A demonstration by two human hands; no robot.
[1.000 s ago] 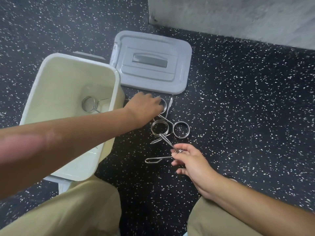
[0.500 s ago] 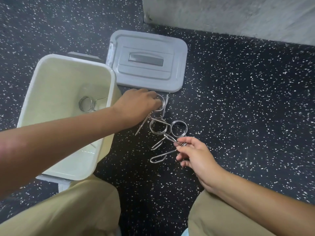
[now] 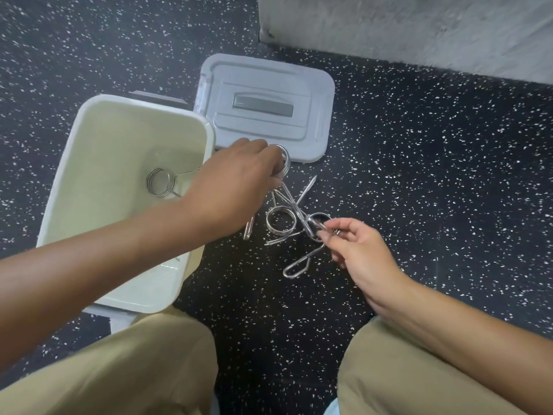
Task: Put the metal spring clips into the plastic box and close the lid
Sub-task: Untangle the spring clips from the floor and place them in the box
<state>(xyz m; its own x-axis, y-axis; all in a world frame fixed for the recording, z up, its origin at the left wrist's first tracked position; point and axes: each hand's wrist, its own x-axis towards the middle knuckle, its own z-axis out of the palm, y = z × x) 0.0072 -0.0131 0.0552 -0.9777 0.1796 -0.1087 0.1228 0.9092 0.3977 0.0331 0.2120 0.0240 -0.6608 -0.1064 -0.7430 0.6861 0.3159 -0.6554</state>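
Observation:
The cream plastic box stands open on the floor at my left, with one metal spring clip lying inside it. Its grey lid lies flat on the floor just behind. My left hand is shut on a spring clip, lifted just right of the box rim. Another clip lies on the floor between my hands. My right hand pinches a third clip, whose long handle loop hangs down toward the floor. The clips' arms cross each other.
The floor is black rubber with white specks. A grey concrete block rises at the back right. My knees in tan trousers fill the bottom of the view on both sides.
My left hand has lifted its clip off the floor and drawn it toward the box. My right hand has raised its clip a little and shifted up.

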